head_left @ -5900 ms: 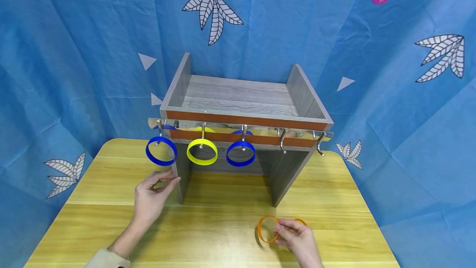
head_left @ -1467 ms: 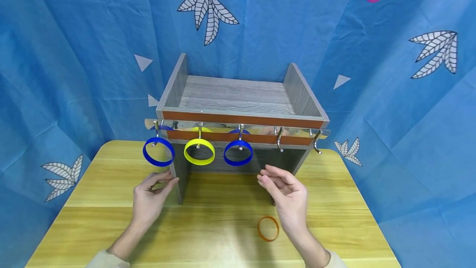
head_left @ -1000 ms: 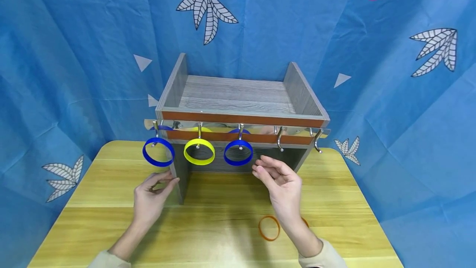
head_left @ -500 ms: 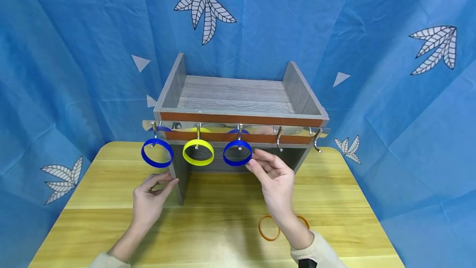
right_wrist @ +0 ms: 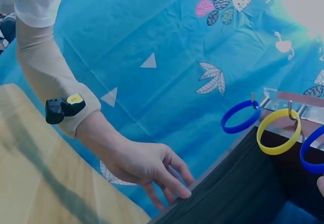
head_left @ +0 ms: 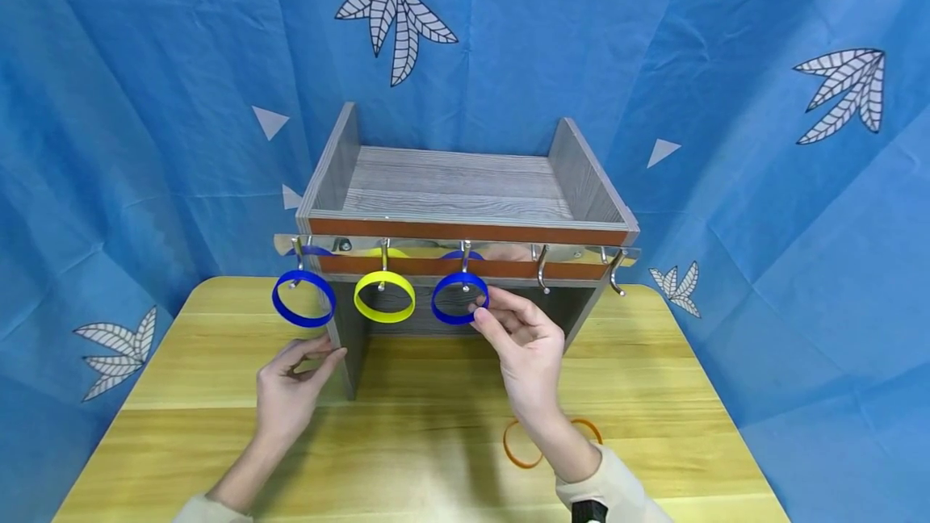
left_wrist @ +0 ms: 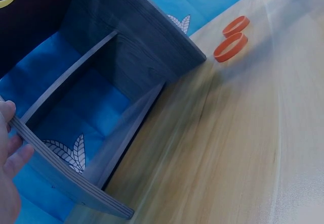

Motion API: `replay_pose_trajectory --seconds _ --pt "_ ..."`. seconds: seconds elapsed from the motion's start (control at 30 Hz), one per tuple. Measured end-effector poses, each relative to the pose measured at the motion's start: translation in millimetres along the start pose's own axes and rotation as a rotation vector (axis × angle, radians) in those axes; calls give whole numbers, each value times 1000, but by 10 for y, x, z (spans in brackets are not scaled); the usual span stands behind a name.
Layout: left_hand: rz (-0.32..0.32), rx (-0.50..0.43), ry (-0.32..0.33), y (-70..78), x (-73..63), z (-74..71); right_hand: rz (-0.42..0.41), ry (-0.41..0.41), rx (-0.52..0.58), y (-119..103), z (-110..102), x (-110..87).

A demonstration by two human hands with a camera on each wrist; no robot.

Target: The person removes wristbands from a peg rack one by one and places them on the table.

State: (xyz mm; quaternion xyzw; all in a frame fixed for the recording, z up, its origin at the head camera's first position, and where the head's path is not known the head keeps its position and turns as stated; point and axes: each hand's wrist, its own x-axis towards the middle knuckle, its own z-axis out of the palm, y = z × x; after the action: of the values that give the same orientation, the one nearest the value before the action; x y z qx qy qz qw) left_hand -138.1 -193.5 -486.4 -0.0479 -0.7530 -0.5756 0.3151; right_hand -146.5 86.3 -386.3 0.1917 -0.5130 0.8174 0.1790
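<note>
While the left hand (head_left: 291,390) is resting with relaxed, straight fingers against the left side panel of the grey wooden shelf (head_left: 465,192), steadying it and gripping nothing, the right hand (head_left: 523,345) is reaching up to the third hook and pinching the lower right edge of the blue ring (head_left: 459,299) that is hanging there, thumb and fingertips curling round the band. Further off to that hand's left, a yellow ring (head_left: 384,297) and another blue ring (head_left: 303,299) are hanging on the first two hooks of the metal hook rail (head_left: 450,247), so three of the five hooks are carrying rings. Just to the right of the fingers, the fourth hook (head_left: 541,269) and, beyond it, the fifth hook (head_left: 616,273) are standing bare. Near the right wrist, two orange rings (head_left: 523,444) are lying flat on the yellow table (head_left: 690,394), partly hidden by the forearm; the left wrist view is showing them side by side. Judging from this, the hanging work is looking a little past halfway: three rings up, two orange ones and two hooks waiting. Whether the pinched blue ring is being settled or lifted off cannot be told.
</note>
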Motion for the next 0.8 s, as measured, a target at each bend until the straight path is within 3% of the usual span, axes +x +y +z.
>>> replay_pose_trajectory --seconds 0.8 --pt "7 -12 -3 1 -5 2 25 20 23 -53 57 0"
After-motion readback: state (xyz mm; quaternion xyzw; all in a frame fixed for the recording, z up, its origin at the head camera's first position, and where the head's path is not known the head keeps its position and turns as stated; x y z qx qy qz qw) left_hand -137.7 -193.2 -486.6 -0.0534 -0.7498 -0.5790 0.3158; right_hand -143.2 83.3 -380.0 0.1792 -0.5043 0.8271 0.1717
